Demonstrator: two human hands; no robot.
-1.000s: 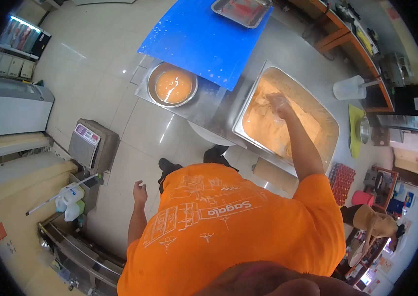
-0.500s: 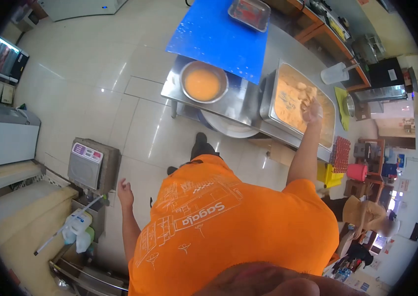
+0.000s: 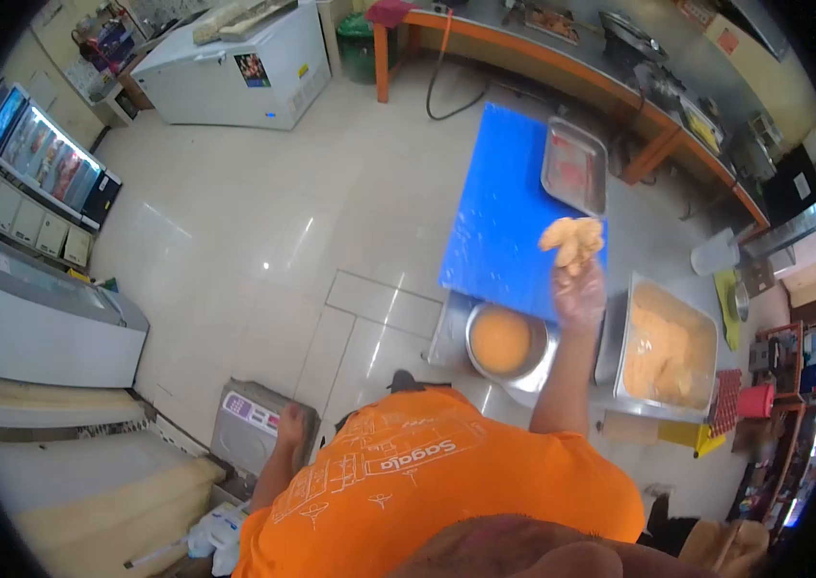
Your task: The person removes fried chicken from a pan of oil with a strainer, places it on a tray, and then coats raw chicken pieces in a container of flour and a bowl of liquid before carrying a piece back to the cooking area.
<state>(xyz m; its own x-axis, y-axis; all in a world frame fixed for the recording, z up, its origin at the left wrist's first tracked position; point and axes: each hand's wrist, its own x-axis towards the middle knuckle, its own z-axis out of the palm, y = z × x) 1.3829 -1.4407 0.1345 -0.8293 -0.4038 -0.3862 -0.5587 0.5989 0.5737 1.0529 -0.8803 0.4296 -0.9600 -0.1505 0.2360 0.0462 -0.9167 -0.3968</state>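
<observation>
My right hand [image 3: 579, 303], in a clear plastic glove, is closed around a lumpy breaded piece of meat [image 3: 573, 239] and holds it up over the blue board [image 3: 499, 207]. To the right stands a deep steel pan [image 3: 711, 332] of orange-tan breading [image 3: 663, 347] with lumps in it. A steel bowl [image 3: 544, 347] of orange liquid [image 3: 501, 340] stands at the table's near left corner. At the blue board's far right lies a metal tray [image 3: 576, 169] with reddish residue. My left hand [image 3: 290, 424] is low beside the scale [image 3: 249, 424]; its fingers are not clear.
A white chest freezer [image 3: 254, 67] stands at the far left, and a grey-white freezer [image 3: 51, 318] nearer on the left. A long counter [image 3: 562, 39] runs along the back. Beyond the pan are a clear plastic jug [image 3: 714, 253] and a red egg tray [image 3: 725, 403].
My right hand has lifted out of the pan with the breaded piece and moved left over the blue board. The view has turned, and my left hand now appears beside the scale.
</observation>
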